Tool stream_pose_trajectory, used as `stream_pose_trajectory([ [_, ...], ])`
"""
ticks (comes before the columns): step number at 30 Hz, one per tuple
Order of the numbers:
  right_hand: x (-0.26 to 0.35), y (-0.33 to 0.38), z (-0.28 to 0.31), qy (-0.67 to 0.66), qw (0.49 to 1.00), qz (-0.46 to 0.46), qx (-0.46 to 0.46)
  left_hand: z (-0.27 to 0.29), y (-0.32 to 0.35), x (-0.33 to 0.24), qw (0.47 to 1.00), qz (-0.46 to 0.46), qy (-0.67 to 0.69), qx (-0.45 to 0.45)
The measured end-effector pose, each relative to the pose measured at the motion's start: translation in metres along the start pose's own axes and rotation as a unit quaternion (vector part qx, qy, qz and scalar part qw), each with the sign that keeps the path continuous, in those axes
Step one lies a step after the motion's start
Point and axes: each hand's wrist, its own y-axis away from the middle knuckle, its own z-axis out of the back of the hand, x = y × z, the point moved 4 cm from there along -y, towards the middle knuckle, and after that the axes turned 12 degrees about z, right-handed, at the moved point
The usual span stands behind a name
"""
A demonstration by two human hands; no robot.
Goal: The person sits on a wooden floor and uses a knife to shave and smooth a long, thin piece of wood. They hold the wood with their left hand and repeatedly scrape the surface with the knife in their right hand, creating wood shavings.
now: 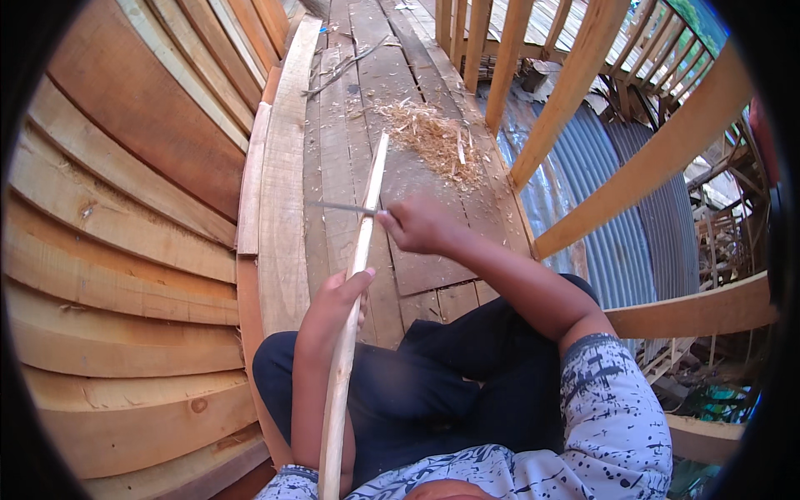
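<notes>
A long pale wooden stick (339,375) runs from the lower edge up past my knees, tapering at its far end. My left hand (342,293) is wrapped round its middle, thumb on top. Farther along, my right hand (414,225) is closed on a knife, its handle hidden in the fist. The thin blade (337,206) points left and lies across the stick, apparently touching it.
A plank wall (137,283) rises on my left. Wood shavings (433,142) lie heaped on the board floor (425,262), near a thin twig (350,65). Wooden railing posts (554,100) stand on my right, above a corrugated metal roof (612,242).
</notes>
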Motion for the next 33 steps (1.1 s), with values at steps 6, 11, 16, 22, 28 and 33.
stream_pose_trajectory([
  [6,-0.037,0.0,0.013,0.0,0.997,-0.042,-0.072,-0.012,0.018,-0.002,1.0,-0.007,0.004,0.022],
  [11,-0.056,0.001,0.034,0.033,0.991,-0.12,-0.046,-0.015,0.016,0.002,0.999,0.008,0.015,0.049],
  [16,-0.055,0.005,0.026,0.009,0.99,-0.118,-0.071,-0.017,0.018,-0.001,0.998,0.005,0.007,0.061],
  [22,-0.039,0.009,0.029,-0.01,0.988,-0.121,-0.097,-0.014,0.029,0.003,0.997,-0.004,0.008,0.07],
  [28,-0.038,0.022,0.04,0.011,0.986,-0.131,-0.099,-0.024,0.029,0.004,0.992,0.023,0.036,0.115],
  [33,-0.021,0.025,0.047,-0.031,0.984,-0.145,-0.1,-0.032,0.015,0.01,0.933,0.078,0.223,0.271],
])
